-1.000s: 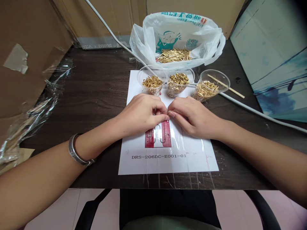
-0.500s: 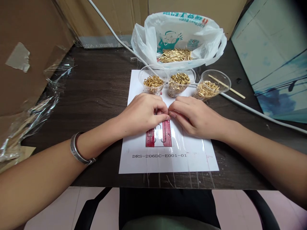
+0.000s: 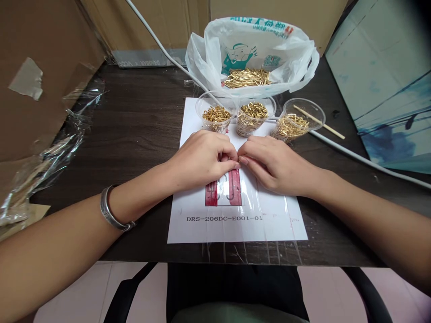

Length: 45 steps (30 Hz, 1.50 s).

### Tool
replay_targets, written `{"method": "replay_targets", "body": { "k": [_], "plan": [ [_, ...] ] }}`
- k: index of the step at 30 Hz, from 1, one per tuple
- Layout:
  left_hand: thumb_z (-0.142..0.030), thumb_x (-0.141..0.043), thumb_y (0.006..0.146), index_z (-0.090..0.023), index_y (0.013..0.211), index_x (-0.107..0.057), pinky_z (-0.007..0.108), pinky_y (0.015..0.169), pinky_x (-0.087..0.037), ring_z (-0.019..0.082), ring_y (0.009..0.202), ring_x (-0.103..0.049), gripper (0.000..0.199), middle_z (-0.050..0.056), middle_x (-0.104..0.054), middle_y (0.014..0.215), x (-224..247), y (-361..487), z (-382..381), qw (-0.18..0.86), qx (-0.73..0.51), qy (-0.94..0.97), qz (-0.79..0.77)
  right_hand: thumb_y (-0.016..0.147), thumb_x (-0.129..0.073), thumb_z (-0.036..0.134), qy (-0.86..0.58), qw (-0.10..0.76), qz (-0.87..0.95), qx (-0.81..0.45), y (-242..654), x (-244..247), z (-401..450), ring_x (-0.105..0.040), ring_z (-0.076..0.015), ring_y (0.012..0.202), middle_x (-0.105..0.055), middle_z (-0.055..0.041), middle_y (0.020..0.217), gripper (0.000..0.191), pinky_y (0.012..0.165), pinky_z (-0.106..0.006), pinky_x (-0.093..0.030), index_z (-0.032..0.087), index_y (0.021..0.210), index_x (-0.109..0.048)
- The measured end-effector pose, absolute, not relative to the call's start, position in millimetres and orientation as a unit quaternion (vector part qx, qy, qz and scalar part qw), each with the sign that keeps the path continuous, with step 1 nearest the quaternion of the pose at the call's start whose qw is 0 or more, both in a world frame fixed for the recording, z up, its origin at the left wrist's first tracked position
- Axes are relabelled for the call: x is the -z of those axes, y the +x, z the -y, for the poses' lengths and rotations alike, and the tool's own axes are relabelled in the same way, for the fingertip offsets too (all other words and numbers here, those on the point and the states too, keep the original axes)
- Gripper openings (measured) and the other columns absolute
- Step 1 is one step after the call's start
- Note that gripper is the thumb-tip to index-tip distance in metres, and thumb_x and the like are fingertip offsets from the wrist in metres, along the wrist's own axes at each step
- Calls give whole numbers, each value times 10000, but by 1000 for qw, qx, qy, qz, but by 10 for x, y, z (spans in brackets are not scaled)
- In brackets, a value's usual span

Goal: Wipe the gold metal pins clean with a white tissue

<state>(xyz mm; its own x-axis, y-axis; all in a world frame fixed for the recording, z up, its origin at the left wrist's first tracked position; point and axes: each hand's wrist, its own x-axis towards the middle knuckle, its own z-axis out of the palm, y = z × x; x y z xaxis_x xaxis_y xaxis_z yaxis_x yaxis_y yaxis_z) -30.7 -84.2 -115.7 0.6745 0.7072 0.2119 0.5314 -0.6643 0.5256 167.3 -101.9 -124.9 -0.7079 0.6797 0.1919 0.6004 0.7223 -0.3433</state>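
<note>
My left hand [image 3: 207, 157] and my right hand [image 3: 274, 163] meet fingertip to fingertip over a printed white sheet [image 3: 208, 231]. Both are closed in a pinch; what sits between the fingertips is too small and hidden to name. Below them on the sheet shows a red-and-white printed patch [image 3: 235, 190], partly covered by my left hand. Just beyond the hands stand three clear plastic cups: the left cup [image 3: 215, 117] and the middle cup [image 3: 252, 117] hold small gold-coloured metal parts, and the tilted right cup [image 3: 292, 126] holds slim gold-coloured pieces.
A white plastic bag [image 3: 202, 67] with many thin gold-coloured pins stands behind the cups. A wooden stick [image 3: 332, 130] leans in the right cup. A white cable [image 3: 367, 162] crosses the dark table [image 3: 134, 121]. Cardboard [image 3: 43, 112] and a painted panel [image 3: 387, 98] border the sides.
Both hands keep the same pinch at the same spot over the sheet. The whole view has shifted very slightly; nothing else has visibly moved.
</note>
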Motion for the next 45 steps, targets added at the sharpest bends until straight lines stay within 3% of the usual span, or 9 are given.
{"method": "replay_targets", "body": {
  "k": [30,45],
  "plan": [
    [-203,-660,742,-179,658,-703,240,574,-385,121,638,-566,97,-3,-661,665,1138,-311,861,243,-212,870,-372,869,-386,190,-329,126,931,-94,1653,1173,1023,-432,-134,657,-477,-32,761,108,567,-274,-261,163,805,-470],
    [-217,-657,740,-179,683,-719,252,595,-398,129,649,-568,92,4,-668,676,1148,-291,871,249,-211,862,-387,867,-394,213,-389,118,908,-103,1626,1184,1085,-462,-138,637,-509,-26,747,95,561,-280,-265,166,807,-451]
  ]
}}
